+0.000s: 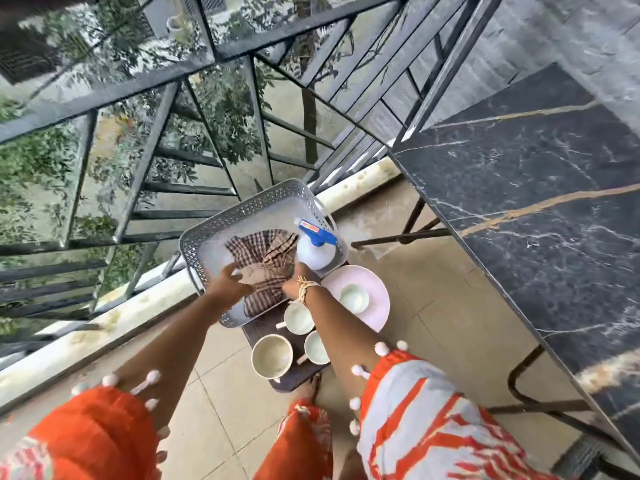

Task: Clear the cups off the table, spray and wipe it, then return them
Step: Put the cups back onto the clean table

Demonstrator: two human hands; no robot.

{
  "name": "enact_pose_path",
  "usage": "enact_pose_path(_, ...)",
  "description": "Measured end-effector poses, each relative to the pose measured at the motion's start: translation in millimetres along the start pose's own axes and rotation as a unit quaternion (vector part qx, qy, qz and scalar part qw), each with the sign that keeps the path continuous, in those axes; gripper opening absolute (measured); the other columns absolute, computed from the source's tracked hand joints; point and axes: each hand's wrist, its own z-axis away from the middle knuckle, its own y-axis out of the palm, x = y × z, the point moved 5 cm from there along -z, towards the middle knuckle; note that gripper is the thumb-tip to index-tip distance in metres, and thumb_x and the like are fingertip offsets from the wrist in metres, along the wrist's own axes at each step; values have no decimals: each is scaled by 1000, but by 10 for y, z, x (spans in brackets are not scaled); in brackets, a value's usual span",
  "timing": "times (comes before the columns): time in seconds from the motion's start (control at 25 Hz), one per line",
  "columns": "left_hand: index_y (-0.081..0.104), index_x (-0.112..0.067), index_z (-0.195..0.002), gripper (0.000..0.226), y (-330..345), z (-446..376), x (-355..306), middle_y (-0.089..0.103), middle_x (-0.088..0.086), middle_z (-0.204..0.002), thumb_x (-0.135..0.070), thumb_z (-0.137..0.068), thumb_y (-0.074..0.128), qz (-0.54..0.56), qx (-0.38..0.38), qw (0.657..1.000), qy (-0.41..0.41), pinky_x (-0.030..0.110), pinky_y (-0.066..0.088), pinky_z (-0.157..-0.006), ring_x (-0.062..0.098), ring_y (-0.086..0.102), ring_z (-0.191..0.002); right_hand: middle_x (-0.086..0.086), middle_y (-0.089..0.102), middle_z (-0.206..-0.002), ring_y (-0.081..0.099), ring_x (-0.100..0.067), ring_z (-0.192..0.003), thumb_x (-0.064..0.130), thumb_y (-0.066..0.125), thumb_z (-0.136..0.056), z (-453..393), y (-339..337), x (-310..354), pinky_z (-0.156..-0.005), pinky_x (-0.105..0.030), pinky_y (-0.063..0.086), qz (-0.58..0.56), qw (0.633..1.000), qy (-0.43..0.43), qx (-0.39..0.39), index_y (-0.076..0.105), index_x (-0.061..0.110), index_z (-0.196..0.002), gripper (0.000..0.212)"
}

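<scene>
The grey basket [207, 233] holds a checked cloth [263, 258] and, at its right corner, a white spray bottle [316, 252] with a blue trigger. Both hands reach into it — the left hand [230, 284] with fingers spread over the cloth, the right hand [298, 278] grasping the cloth's edge. Just beside the basket, on a dark stool [294, 374], stand three cups [272, 355] and a pink plate [375, 299] carrying a small bowl [354, 297]. The marble worktop [536, 209] lies well right of the basket.

Orange-white pom-pom sleeves [415, 420], seemingly thread bracelet [306, 288]
</scene>
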Motion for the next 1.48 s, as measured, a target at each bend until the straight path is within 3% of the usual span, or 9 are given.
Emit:
enact_pose_path(0.08, 31, -5, -147, 71, 134, 87, -24, 50, 17, -131, 10, -84, 62, -50, 8, 999, 8, 21, 44, -66, 24, 53, -99, -20, 58, -128, 53, -36, -121, 7, 55, -82, 63, -31, -92, -100, -37, 44, 5, 1000, 5, -5, 52, 2, -126, 44)
enact_pose_path(0.2, 37, 2, -140, 59, 362, 249, -145, 51, 13, -114, 12, -85, 59, -81, 18, 996, 36, 10, 41, -49, 22, 50, -88, -16, 59, -128, 54, -33, -122, 8, 60, -81, 201, -164, -176, -102, -36, 44, -15, 1000, -5, -23, 56, 5, -125, 44)
enact_pose_path(0.36, 54, 3, -125, 53, 719, 402, -379, 63, 16, -114, -3, -76, 74, -157, 31, 981, 106, 34, 48, -88, 28, 62, -103, -15, 59, -128, 53, -33, -121, 11, 57, -86, 450, -463, -464, -101, -34, 44, 12, 998, -23, -49, 58, 6, -123, 38)
enact_pose_path(0.52, 48, 4, -130, 54, 1275, 639, -507, 59, 19, -102, 2, -80, 70, -167, 53, 978, 109, 23, 47, -75, 24, 56, -89, -14, 58, -132, 53, -30, -123, 16, 56, -89, 746, -847, -1016, -101, -31, 42, 21, 997, -9, -69, 57, 8, -128, 39)
enact_pose_path(0.72, 54, -2, -126, 51, 2110, 1032, -616, 60, 21, -124, -6, -79, 73, -229, 58, 958, 163, 39, 41, -103, 35, 56, -116, -18, 61, -126, 57, -34, -117, 12, 54, -87, 1234, -1341, -1889, -97, -34, 47, -6, 992, 17, -127, 62, 5, -120, 35)
enact_pose_path(1.0, 53, -12, -127, 45, 3277, 1729, -852, 67, 12, -102, -15, -84, 68, -260, 95, 943, 186, 28, 47, -84, 27, 63, -92, -15, 64, -120, 61, -33, -111, 15, 54, -82, 1784, -1809, -3069, -94, -34, 51, -46, 981, 66, -178, 64, 9, -114, 34)
enact_pose_path(1.16, 53, -9, -129, 47, 3770, 1979, -840, 68, 18, -107, -13, -84, 67, -277, 121, 929, 213, 33, 49, -89, 33, 64, -102, -15, 65, -119, 60, -33, -111, 13, 55, -83, 1949, -1942, -3531, -94, -33, 50, -84, 971, 79, -209, 65, 6, -111, 30)
enact_pose_path(1.36, 54, -8, -129, 45, 3812, 1972, -600, 68, 17, -107, -13, -85, 63, -275, 110, 936, 191, 28, 46, -87, 29, 63, -101, -15, 68, -114, 62, -33, -107, 15, 53, -85, 1876, -1732, -3650, -92, -34, 50, -181, 960, 101, -191, 66, 6, -109, 29)
enact_pose_path(1.48, 57, -9, -124, 38, 3507, 1781, -439, 66, 14, -115, -14, -86, 59, -255, 48, 953, 157, 31, 48, -90, 30, 61, -107, -16, 70, -107, 64, -32, -102, 18, 50, -83, 1688, -1435, -3478, -92, -36, 51, -210, 961, 100, -151, 64, 7, -110, 32)
